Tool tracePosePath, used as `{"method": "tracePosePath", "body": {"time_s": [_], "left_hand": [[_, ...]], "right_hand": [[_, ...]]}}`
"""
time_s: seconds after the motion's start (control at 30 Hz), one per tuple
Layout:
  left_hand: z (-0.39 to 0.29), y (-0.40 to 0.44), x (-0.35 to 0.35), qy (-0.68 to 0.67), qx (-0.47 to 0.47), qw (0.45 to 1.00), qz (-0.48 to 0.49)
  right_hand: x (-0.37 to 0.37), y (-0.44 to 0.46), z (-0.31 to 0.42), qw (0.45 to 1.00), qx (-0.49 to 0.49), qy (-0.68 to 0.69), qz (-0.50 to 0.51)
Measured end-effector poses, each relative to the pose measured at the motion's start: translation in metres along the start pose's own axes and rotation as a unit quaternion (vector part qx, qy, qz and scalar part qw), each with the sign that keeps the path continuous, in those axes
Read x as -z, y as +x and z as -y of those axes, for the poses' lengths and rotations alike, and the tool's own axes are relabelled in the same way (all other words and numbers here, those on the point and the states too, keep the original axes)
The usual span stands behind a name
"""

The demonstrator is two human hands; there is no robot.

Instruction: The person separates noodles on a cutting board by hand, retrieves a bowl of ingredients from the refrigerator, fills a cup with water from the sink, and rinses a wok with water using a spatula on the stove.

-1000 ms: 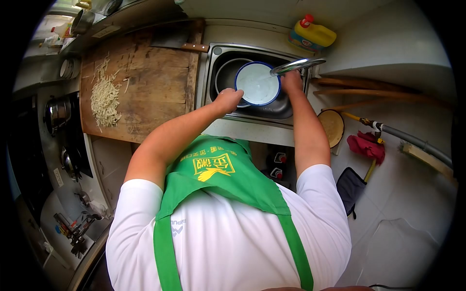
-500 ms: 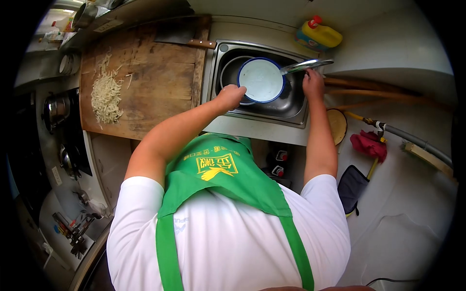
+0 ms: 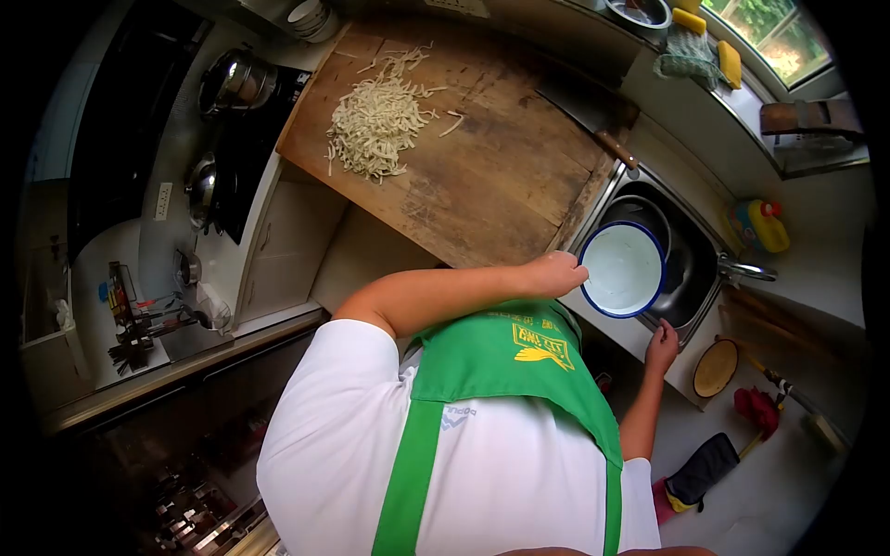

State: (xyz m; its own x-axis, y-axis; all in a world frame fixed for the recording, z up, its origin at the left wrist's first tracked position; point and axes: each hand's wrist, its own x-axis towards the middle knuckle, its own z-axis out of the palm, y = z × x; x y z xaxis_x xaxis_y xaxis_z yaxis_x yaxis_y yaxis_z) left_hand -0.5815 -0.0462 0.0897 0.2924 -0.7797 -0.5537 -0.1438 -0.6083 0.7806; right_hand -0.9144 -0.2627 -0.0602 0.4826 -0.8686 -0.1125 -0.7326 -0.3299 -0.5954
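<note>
My left hand (image 3: pixel 562 275) grips the rim of a white enamel bowl (image 3: pixel 623 269) with a blue edge. The bowl is over the near side of the steel sink (image 3: pixel 688 252), and whether it contains liquid I cannot make out. Behind it, a round metal basin (image 3: pixel 640 218) sits in the sink, partly covered by the bowl. My right hand (image 3: pixel 662 347) is by the sink's front corner, apart from the bowl, fingers loosely extended with nothing visible in them. At the sink's right side stands the faucet (image 3: pixel 746 270).
A pile of pale cut strips (image 3: pixel 378 128) lies on the wooden board (image 3: pixel 501 185). A cleaver (image 3: pixel 589 127) rests at the board's far right edge. Beyond the sink stands a yellow detergent bottle (image 3: pixel 762 226). Pots, including a lidded one (image 3: pixel 239 82), are at left.
My view has swung left. The bowl has come from over the sink's middle toward its near edge in my left hand. My right hand has left the faucet and dropped toward me.
</note>
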Motion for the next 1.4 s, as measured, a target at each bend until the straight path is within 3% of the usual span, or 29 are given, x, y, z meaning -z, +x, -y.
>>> {"method": "tracePosePath", "body": {"time_s": [0.1, 0.27, 0.4, 0.47, 0.5, 0.57, 0.67, 0.7, 0.77, 0.9, 1.13, 1.27, 1.33, 1.4], "left_hand": [[0.032, -0.065, 0.05, -0.027, 0.006, 1.0, -0.005], [0.108, -0.171, 0.138, -0.03, 0.025, 0.999, -0.024], [0.173, -0.255, 0.197, -0.03, 0.045, 0.99, -0.129], [0.188, -0.298, 0.229, -0.091, 0.131, 0.976, -0.145], [0.206, -0.314, 0.239, -0.097, 0.132, 0.974, -0.158], [0.24, -0.341, 0.257, -0.136, 0.133, 0.944, -0.27], [0.275, -0.386, 0.303, -0.3, 0.203, 0.899, -0.248], [0.287, -0.398, 0.316, -0.302, 0.203, 0.895, -0.258], [0.308, -0.42, 0.342, -0.438, 0.156, 0.831, -0.305], [0.329, -0.468, 0.414, -0.463, 0.168, 0.794, -0.356], [0.374, -0.521, 0.54, -0.492, 0.183, 0.701, -0.483], [0.39, -0.539, 0.604, -0.509, 0.156, 0.669, -0.519], [0.401, -0.544, 0.633, -0.513, 0.166, 0.653, -0.531], [0.409, -0.547, 0.66, -0.513, 0.178, 0.631, -0.555]], "right_hand": [[-0.034, -0.004, 0.034, 0.999, 0.043, 0.009, 0.002], [-0.09, -0.011, 0.168, 0.993, 0.107, 0.033, 0.026], [-0.159, -0.016, 0.272, 0.974, 0.21, 0.054, 0.064], [-0.188, -0.022, 0.341, 0.968, 0.225, 0.041, 0.106], [-0.205, -0.026, 0.374, 0.963, 0.24, 0.045, 0.118], [-0.251, -0.027, 0.422, 0.953, 0.264, 0.063, 0.133], [-0.313, -0.029, 0.506, 0.926, 0.301, 0.107, 0.203], [-0.332, -0.03, 0.536, 0.914, 0.323, 0.091, 0.229], [-0.37, -0.033, 0.6, 0.898, 0.348, 0.078, 0.258], [-0.458, -0.032, 0.733, 0.811, 0.451, 0.211, 0.307], [-0.567, -0.055, 1.06, 0.697, 0.592, 0.249, 0.319], [-0.652, -0.064, 1.227, 0.683, 0.689, 0.176, 0.165], [-0.678, -0.076, 1.282, 0.714, 0.654, 0.133, 0.212], [-0.696, -0.084, 1.321, 0.703, 0.67, 0.057, 0.233]]}}
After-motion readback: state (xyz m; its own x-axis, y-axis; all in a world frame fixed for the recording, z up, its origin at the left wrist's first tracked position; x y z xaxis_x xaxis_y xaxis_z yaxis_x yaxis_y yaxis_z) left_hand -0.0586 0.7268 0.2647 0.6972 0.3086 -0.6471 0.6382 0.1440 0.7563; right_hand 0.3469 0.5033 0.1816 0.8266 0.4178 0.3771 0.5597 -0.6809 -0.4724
